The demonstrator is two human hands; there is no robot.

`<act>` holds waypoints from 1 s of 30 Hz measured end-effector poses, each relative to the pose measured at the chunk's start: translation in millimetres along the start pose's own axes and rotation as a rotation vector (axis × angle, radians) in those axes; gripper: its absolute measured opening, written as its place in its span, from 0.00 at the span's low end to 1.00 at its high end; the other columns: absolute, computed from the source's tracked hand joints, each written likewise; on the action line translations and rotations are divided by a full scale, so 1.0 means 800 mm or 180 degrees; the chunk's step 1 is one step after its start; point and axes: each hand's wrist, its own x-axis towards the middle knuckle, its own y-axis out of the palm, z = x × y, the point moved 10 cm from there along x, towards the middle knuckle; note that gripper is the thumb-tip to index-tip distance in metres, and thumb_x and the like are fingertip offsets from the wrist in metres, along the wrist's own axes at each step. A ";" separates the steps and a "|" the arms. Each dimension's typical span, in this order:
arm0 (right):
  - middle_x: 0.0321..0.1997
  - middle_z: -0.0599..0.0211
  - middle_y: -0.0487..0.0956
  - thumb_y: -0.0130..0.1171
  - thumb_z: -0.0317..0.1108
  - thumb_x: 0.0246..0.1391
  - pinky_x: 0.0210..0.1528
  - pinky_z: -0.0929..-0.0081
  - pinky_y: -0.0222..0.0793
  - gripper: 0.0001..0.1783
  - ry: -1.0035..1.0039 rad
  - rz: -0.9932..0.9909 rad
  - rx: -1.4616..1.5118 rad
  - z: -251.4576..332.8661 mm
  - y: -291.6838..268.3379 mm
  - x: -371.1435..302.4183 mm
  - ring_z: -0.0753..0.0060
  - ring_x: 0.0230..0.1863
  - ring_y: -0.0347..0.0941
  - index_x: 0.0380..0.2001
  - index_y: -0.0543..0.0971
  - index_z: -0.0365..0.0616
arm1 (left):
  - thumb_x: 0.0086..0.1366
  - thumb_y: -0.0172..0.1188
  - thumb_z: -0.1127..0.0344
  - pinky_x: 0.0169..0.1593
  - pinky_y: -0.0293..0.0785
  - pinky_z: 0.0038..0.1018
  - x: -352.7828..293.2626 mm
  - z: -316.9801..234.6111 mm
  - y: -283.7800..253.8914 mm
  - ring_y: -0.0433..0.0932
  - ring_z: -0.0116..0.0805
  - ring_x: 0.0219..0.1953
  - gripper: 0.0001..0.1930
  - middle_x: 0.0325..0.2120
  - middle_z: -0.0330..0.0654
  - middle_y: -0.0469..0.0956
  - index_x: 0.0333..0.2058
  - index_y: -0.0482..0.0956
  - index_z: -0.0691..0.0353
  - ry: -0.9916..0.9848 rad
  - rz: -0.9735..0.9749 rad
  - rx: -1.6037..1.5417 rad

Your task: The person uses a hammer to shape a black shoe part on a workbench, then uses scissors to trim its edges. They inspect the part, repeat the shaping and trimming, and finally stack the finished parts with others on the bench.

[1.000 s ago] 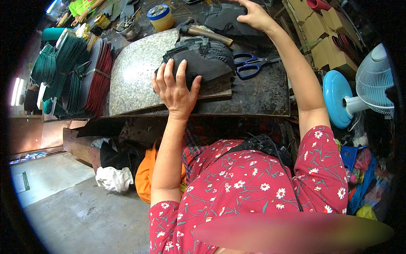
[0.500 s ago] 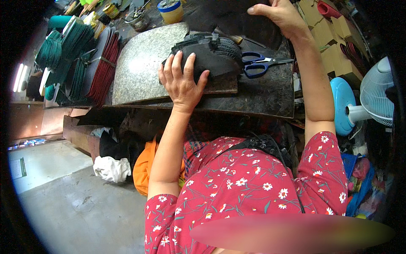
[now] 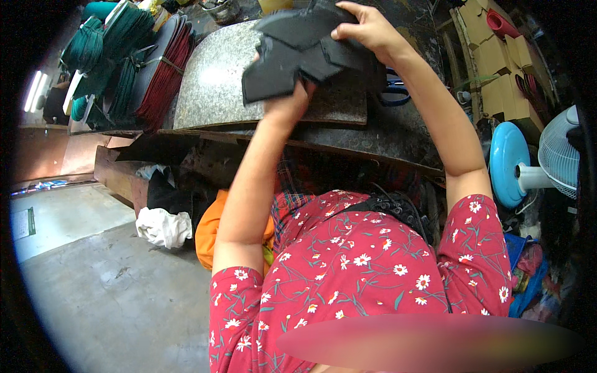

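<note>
A bundle of flat black cut sheets point(image 3: 298, 46), with notched and angular edges, is raised and tilted above the bench. My left hand point(image 3: 289, 104) grips it from below, and most of its fingers are hidden behind the sheets. At the upper right edge of the bundle, my right hand point(image 3: 372, 32) holds on with the thumb over the near face. Under the sheets lies a speckled grey board point(image 3: 208, 81). Blue-handled scissors point(image 3: 397, 96) rest on the bench just below my right wrist, partly covered by the bundle and my arm.
Tied stacks of green strips point(image 3: 115, 68) and dark red strips point(image 3: 158, 84) stand at the bench's left. A yellowish tub point(image 3: 273, 6) and a metal bowl point(image 3: 221, 11) sit at the back. Cardboard boxes point(image 3: 494, 68) and a blue-and-white fan point(image 3: 510, 165) are on the right.
My left hand, earlier flat on the black stack, now grips it from below. My right hand has come left and down onto its edge. The black sheets have been lifted and tilted.
</note>
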 end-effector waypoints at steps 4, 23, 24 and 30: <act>0.42 0.65 0.82 0.62 0.22 0.43 0.40 0.77 0.73 0.27 0.0035 0.0047 0.0440 -0.012 0.002 0.040 0.76 0.37 0.76 0.51 0.76 0.31 | 0.63 0.59 0.53 0.65 0.61 0.52 0.023 0.020 0.032 0.67 0.60 0.61 0.29 0.58 0.57 0.69 0.58 0.71 0.64 0.0064 0.0683 0.0279; 0.47 0.67 0.80 0.66 0.30 0.47 0.47 0.62 0.78 0.30 -0.1877 -0.0204 -0.2370 0.072 0.056 -0.099 0.55 0.47 0.79 0.56 0.75 0.64 | 0.55 0.67 0.82 0.65 0.64 0.35 -0.082 0.056 -0.116 0.68 0.38 0.59 0.54 0.61 0.50 0.60 0.69 0.36 0.59 -0.1596 -0.1350 -0.3043; 0.47 0.68 0.80 0.66 0.31 0.47 0.47 0.62 0.79 0.30 -0.1924 -0.0223 -0.2425 0.074 0.054 -0.100 0.56 0.46 0.79 0.56 0.75 0.64 | 0.55 0.67 0.82 0.66 0.64 0.36 -0.085 0.057 -0.121 0.67 0.38 0.59 0.54 0.61 0.50 0.61 0.70 0.36 0.57 -0.1604 -0.1599 -0.3214; 0.51 0.60 0.76 0.62 0.24 0.46 0.55 0.61 0.76 0.39 -0.1714 -0.0070 -0.2295 0.065 0.052 -0.102 0.51 0.51 0.77 0.63 0.68 0.60 | 0.62 0.65 0.79 0.52 0.75 0.30 -0.097 0.071 -0.125 0.77 0.34 0.44 0.28 0.45 0.44 0.77 0.56 0.61 0.61 -0.2040 -0.2007 -0.2802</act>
